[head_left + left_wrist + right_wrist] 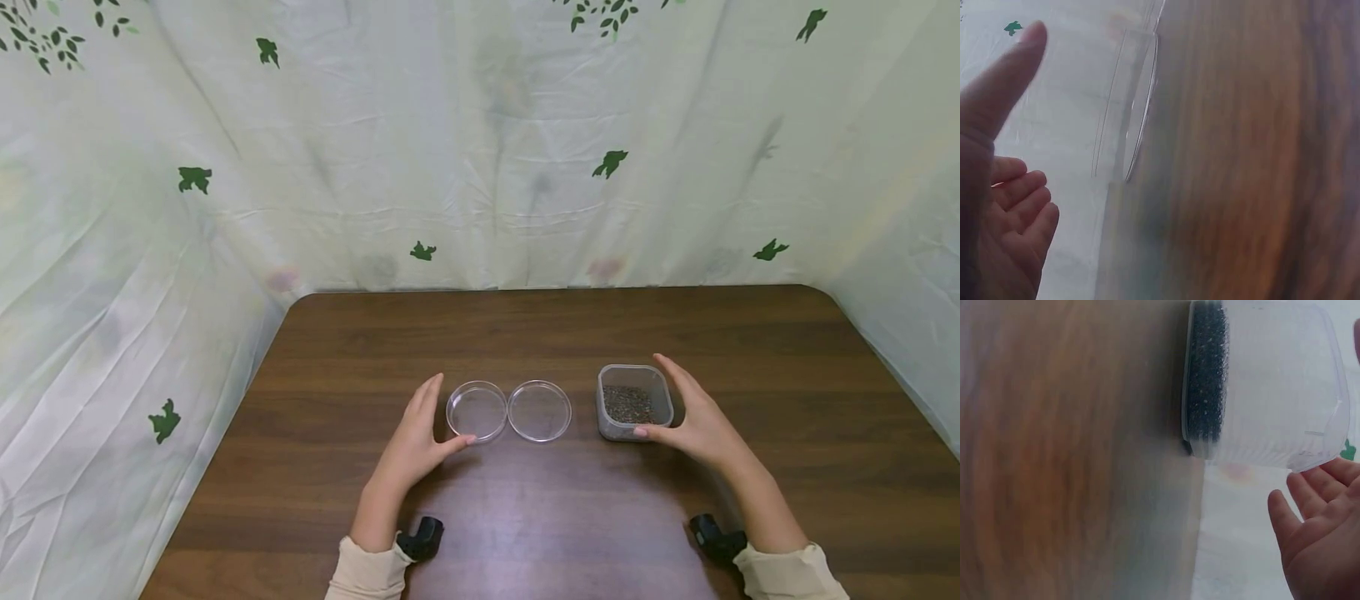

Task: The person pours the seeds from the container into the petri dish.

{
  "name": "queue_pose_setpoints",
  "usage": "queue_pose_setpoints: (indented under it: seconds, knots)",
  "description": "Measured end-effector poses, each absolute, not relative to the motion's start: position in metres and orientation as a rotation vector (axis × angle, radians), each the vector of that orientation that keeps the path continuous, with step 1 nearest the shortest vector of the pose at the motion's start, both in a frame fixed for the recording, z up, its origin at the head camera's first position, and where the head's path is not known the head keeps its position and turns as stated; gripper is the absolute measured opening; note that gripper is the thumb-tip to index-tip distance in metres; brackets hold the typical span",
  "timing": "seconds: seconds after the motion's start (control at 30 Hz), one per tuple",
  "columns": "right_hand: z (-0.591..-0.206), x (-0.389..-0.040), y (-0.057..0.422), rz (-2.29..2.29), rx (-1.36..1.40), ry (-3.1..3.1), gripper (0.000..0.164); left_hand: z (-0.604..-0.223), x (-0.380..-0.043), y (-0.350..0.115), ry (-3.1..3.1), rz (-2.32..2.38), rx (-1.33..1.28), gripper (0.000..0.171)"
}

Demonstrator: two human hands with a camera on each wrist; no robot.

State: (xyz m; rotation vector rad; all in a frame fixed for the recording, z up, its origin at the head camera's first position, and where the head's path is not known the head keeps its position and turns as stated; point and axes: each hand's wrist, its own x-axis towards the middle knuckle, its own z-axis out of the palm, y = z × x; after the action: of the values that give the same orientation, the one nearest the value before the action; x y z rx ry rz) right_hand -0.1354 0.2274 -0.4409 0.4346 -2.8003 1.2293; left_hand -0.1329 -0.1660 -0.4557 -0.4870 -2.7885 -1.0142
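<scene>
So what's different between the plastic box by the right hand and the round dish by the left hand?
The box is squarish with rounded corners, while the dish is circular. The box has tall walls; the dish is much shallower. The box holds a layer of small dark grains, whereas no contents show in the dish. Both are see-through, uncovered on top and resting on the wooden table.

Glossy, clear dishes (540, 412), perhaps plastic; smooth plastic tub (618, 432); wood-grain table (525, 517).
</scene>
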Motion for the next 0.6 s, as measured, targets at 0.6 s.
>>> queue_pose_setpoints:
  seconds: [0.6]
  knots:
    - [-0.459, -0.137, 0.229, 1.325, 0.385, -2.776, 0.106, -0.476, -0.136, -0.162, -2.788, -1.052, -0.516, 0.095]
